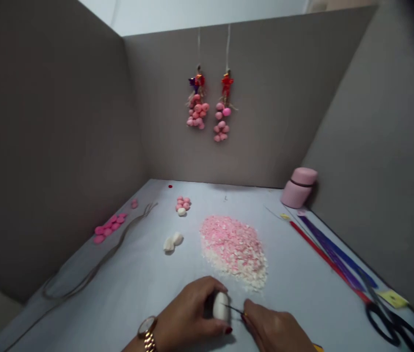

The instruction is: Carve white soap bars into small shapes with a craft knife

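Observation:
At the front middle of the table, my left hand grips a smooth white oval lump between thumb and fingers. My right hand is closed round a thin pointed tool, whose dark tip touches the lump's face. Most of the tool's handle is hidden in my fingers; a bit of yellow shows past the hand. Just beyond both hands lies a heap of pink and white shavings. Two joined white pieces rest to the left of the heap.
Small pink balls with a white one sit farther back. Bright pink discs and twine lie left. On the right are ribbons, black-handled scissors and a pink jar. Two pink ball clusters hang before the grey back panel.

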A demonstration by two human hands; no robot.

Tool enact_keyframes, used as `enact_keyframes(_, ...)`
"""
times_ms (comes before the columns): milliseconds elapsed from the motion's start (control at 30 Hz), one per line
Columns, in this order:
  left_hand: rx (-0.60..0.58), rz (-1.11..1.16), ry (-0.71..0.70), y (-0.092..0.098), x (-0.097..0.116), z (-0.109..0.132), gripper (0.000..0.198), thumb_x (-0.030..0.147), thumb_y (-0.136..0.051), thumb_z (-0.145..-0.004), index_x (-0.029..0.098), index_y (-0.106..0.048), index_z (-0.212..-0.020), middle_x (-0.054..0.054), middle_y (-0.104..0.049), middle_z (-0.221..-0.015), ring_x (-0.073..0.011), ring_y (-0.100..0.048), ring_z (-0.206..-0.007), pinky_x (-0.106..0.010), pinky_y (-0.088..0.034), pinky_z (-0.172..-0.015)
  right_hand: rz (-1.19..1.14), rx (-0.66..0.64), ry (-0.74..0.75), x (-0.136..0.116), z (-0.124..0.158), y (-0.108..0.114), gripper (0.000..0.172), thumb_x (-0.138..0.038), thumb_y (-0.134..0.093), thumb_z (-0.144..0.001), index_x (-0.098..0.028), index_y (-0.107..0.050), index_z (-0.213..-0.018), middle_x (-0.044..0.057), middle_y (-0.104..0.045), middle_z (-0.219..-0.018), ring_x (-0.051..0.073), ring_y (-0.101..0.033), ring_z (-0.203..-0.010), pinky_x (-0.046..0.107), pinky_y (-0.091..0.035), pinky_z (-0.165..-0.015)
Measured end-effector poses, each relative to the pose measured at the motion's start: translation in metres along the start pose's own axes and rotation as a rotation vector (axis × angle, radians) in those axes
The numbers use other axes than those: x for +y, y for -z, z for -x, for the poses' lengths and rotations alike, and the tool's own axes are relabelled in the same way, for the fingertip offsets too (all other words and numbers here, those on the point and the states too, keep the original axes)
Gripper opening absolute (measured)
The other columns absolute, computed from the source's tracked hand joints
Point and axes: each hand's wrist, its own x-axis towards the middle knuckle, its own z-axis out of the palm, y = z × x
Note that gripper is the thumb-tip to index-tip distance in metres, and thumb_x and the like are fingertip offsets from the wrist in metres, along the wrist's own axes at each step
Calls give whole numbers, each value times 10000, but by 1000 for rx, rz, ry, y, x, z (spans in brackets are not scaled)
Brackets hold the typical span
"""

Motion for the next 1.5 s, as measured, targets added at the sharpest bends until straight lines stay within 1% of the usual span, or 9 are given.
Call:
enact_keyframes(67,-19,34,2,0,-1,-1,400,251,-774,-701,184,-613,-1061,-76,-691,-974,-254,-628,-874,-368,-495,-776,87,-20,-9,-5,-4,4,205,-46,-442,-828,-247,-414,-798,-41,-635,-578,173,-632,-433,273,-285,-391)
enact_keyframes(167,-64,71,-42,0,-6,-3,427,239,-709,-756,215,-575,-1160,-99,-652,-1114,-277,-596,-1014,-416,-449,-902,163,-108,-41,-13,-9,8,184,-48,-497,-793,-227,-452,-803,-11,-660,-609,202,-650,-460,305,-231,-397)
enact_keyframes(267,-80,108,-59,0,-10,-4,409,261,-678,-784,254,-561,-1176,-91,-633,-1141,-290,-579,-1056,-427,-439,-922,192,-150,-73,-18,-13,13,169,-65,-530,-768,-216,-476,-822,-3,-662,-606,216,-637,-448,320,-165,-405)
enact_keyframes(500,-110,129,-50,0,-19,-4,392,311,-666,-807,322,-555,-1183,-57,-636,-1154,-289,-574,-1074,-407,-442,-928,27,-226,-188,-18,-12,27,201,-92,-595,-717,-216,-517,-854,2,-710,-674,197,-643,-489,322,-116,-434)
enact_keyframes(767,-103,91,-13,2,-21,-2,391,333,-683,-797,322,-581,-1174,-58,-659,-1169,-292,-591,-1085,-403,-465,-937,-8,-316,-226,-18,-12,32,306,-76,-641,-620,-213,-556,-880,1,-724,-687,212,-675,-523,305,-130,-409)
enact_keyframes(967,-99,77,-10,1,-21,-3,401,325,-690,-792,334,-583,-1178,-51,-668,-1179,-293,-599,-1093,-406,-478,-939,48,-400,-191,-22,-15,31,288,-72,-619,-631,-167,-593,-902,41,-716,-695,230,-680,-531,307,-168,-375)
enact_keyframes(1233,-117,97,19,3,-24,-2,410,327,-679,-809,350,-570,-1204,-47,-657,-1210,-293,-582,-1129,-412,-453,-965,56,-428,-207,-26,-18,37,250,-82,-649,-657,-150,-599,-893,52,-710,-687,233,-683,-543,309,-144,-367)
enact_keyframes(1367,-119,124,29,3,-23,-3,404,332,-674,-812,339,-574,-1203,-54,-650,-1217,-298,-571,-1142,-413,-442,-973,20,-344,-256,-21,-11,37,131,-126,-614,-749,-198,-590,-856,34,-721,-692,235,-684,-553,334,-105,-403)
enact_keyframes(1500,-122,139,27,1,-20,-4,396,345,-668,-809,326,-574,-1193,-57,-649,-1195,-295,-580,-1112,-410,-443,-958,48,-265,-235,-18,-7,31,83,-142,-555,-810,-215,-549,-849,22,-707,-662,236,-664,-511,356,-81,-418)
